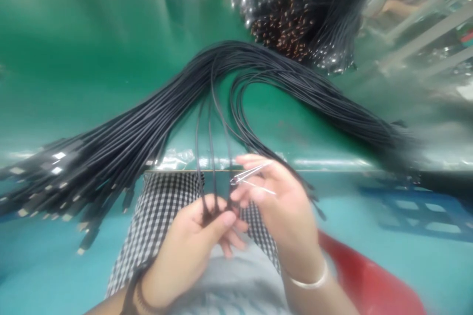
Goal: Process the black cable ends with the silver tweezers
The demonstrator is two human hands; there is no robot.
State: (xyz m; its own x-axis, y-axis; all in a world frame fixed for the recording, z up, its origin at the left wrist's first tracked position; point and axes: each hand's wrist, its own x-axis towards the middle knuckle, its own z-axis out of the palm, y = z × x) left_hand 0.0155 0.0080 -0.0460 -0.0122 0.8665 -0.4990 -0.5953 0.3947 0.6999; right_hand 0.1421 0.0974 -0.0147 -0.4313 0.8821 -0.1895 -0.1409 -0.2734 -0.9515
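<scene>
My left hand [192,246] is closed in a pinch on the ends of a few thin black cables [207,177] that hang down off the table edge. My right hand [275,202] is beside it, fingers closed on thin silvery wire ties [253,177]. A large bundle of black cables [258,66] arches over the green table [92,59], its connector ends [55,177] drooping at the left. Both hands sit over my lap, just in front of the table edge. The picture is blurred by motion.
Another heap of black cables with shiny and coppery ends [295,24] lies at the back of the table. A red seat [369,280] shows at lower right, a checked cloth [162,211] covers my lap, and a blue crate-like shape [417,211] stands on the floor.
</scene>
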